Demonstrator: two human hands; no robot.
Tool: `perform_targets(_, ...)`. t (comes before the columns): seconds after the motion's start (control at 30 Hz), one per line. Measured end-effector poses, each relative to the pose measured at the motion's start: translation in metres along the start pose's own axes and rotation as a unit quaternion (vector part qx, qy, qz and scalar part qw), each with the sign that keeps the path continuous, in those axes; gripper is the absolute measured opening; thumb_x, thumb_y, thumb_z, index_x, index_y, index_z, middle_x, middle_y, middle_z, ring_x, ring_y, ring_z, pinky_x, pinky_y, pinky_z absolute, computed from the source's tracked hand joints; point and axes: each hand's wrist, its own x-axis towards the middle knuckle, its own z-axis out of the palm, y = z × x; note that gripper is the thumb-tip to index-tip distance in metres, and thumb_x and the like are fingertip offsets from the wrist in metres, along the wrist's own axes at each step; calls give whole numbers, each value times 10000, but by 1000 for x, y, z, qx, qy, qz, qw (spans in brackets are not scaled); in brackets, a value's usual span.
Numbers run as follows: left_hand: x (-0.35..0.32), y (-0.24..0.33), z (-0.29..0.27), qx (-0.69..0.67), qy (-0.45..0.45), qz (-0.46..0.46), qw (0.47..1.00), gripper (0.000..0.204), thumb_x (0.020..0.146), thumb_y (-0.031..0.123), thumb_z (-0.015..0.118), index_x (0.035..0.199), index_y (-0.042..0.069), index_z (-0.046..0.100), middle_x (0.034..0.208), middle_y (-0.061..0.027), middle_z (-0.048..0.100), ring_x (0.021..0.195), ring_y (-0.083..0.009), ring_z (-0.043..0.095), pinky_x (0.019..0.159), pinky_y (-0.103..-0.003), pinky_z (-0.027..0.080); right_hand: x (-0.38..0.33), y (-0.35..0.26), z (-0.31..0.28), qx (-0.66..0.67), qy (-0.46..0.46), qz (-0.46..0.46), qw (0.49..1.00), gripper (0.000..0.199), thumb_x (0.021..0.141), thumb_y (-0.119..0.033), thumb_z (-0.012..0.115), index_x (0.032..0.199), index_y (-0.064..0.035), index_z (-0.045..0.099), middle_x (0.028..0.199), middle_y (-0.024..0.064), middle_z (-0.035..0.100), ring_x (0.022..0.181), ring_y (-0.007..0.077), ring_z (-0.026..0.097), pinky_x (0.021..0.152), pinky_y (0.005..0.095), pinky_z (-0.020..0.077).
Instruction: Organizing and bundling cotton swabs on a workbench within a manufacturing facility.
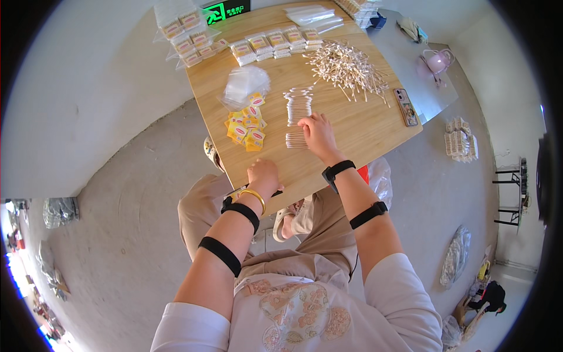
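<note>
Swab row: thin white-tipped cotton swabs [299, 107] laid side by side near the middle of the wooden table [349, 136], sticks running left to right.
Near group: a smaller set of swabs [297, 141] below that row, closer to the near edge, with a gap between.
Right hand: the right hand [319, 136] is at the right side of the gap, fingers bent downward, fingertips at the lower end of the row; whether they pinch a swab, I cannot tell.
Left hand: the left hand [263, 172] is curled near the table's near left corner, well apart from the swabs; I cannot tell whether it grips anything.
Wrists: black bands on both arms, a gold bangle [255, 198] on the left.
Cards: loose yellow and white cards [246, 126], overlapping, between the swabs and the left edge.
Bags: clear bags [246, 83] just beyond the cards; more clear bags [314, 16] by the far edge.
Heap: a loose pile of swabs [347, 66] toward the right edge.
Packs: filled packs [275, 42] lined up beyond the row; a taller stack of packs [185, 34] at the far left corner.
Phone: a phone [406, 107] by the near right corner.
Floor: bundled packs [460, 141] right of the table.
</note>
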Motion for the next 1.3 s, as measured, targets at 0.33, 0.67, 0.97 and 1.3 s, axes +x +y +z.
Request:
perform_targets(0.33,-1,-1,2,-2,10,9,1000,737,674,464,869,1228,53,610,1208,-123,604,1125,-283,629,910,-388,532,3,1,0,-42,-27,-5,999,97,835,-60,626,878,-130,677,942,61,613,953,309,556,826,442,440)
perform_targets(0.67,1,0,3,6,5,6,1000,760,678,474,863,1247,49,594,1220,-126,598,1126,-282,627,903,-389,532,11,0,4,-34,14,-4,999,84,831,-54,630,852,-131,657,932,55,617,950,301,557,817,430,444)
perform_targets(0.97,1,-2,4,9,6,7,1000,763,680,490,855,1245,49,592,1210,-123,594,1118,-280,630,898,-387,537,18,0,2,-50,-9,1,999,85,827,-60,631,841,-135,669,947,52,616,969,296,552,828,426,439)
perform_targets(1.3,3,-2,6,5,6,7,1000,767,674,485,861,1244,47,594,1224,-126,594,1130,-281,625,906,-378,536,20,-1,3,-93,-56,11,994,111,816,-51,625,850,-141,680,974,63,623,995,297,553,841,424,437)
